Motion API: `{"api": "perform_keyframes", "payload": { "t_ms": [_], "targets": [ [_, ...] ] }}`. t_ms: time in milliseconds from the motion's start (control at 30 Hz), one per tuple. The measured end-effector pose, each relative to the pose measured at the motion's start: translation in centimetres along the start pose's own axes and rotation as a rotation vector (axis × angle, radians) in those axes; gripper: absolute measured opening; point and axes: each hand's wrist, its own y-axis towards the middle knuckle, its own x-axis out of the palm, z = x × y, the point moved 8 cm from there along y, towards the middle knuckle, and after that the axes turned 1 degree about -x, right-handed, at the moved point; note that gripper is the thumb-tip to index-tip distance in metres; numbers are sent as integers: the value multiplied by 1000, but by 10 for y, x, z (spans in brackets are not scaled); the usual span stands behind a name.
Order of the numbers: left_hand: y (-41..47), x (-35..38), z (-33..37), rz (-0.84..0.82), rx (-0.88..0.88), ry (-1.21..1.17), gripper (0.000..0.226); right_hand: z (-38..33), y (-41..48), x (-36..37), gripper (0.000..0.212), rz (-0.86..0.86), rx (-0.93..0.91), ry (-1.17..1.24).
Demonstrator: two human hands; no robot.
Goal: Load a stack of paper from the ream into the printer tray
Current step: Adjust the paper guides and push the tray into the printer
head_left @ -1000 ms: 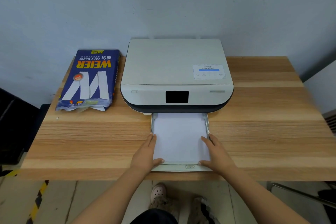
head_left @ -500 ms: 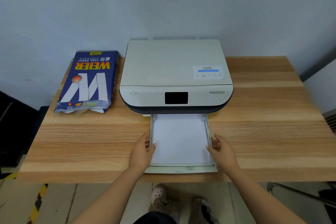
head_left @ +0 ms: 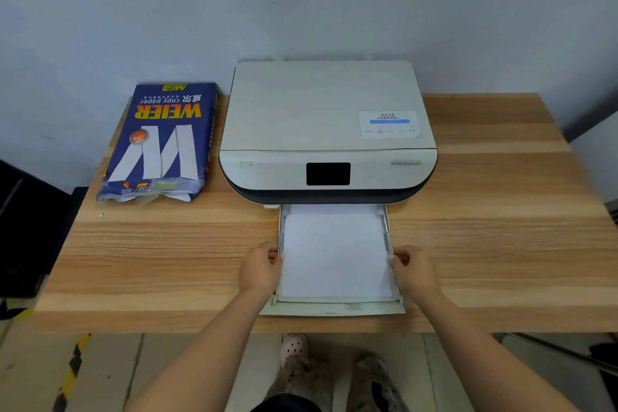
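Note:
A white printer (head_left: 327, 130) stands at the back of the wooden table (head_left: 485, 244). Its paper tray (head_left: 334, 308) is pulled out toward me, with a stack of white paper (head_left: 334, 254) lying flat inside. My left hand (head_left: 259, 269) presses against the tray's left side wall, fingers curled at the paper's edge. My right hand (head_left: 413, 273) does the same on the right side wall. A blue ream of copy paper (head_left: 160, 140), torn open at its near end, lies to the left of the printer.
A grey wall runs right behind the printer and ream. The table's front edge is just below the tray, with my feet on the floor beneath. A dark object sits off the table's left edge, and a metal chair frame (head_left: 551, 351) at lower right.
Both hands left the top of the paper near the tray's front and slid outward and slightly forward to the tray's side walls. The paper lies flat in the tray.

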Motion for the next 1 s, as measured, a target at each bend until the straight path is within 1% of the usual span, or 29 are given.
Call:
{"api": "perform_keyframes", "payload": {
  "t_ms": [100,267,333,400,500,633,800,1000],
  "targets": [
    [1,0,2,0,5,12,19,0,2,3,20,-2,3,-29],
    [4,2,-2,5,-18,-10,17,2,1,5,20,43,29,-45],
    [2,1,-3,14,-15,-43,22,0,-2,3,18,55,23,-35],
    [-3,1,-3,35,2,-91,32,-4,-7,1,20,71,-10,-8],
    [-8,3,-5,44,61,-105,43,-6,-13,3,32,76,-78,-20],
    [-8,6,-3,-13,110,-87,44,1,-12,8,38,47,-78,-65],
    [-5,12,-8,-69,134,-67,51,-5,-15,8,42,52,-116,-111],
    [-3,14,-9,-138,108,-59,55,-11,-20,9,46,21,-115,-158]
  ]
}}
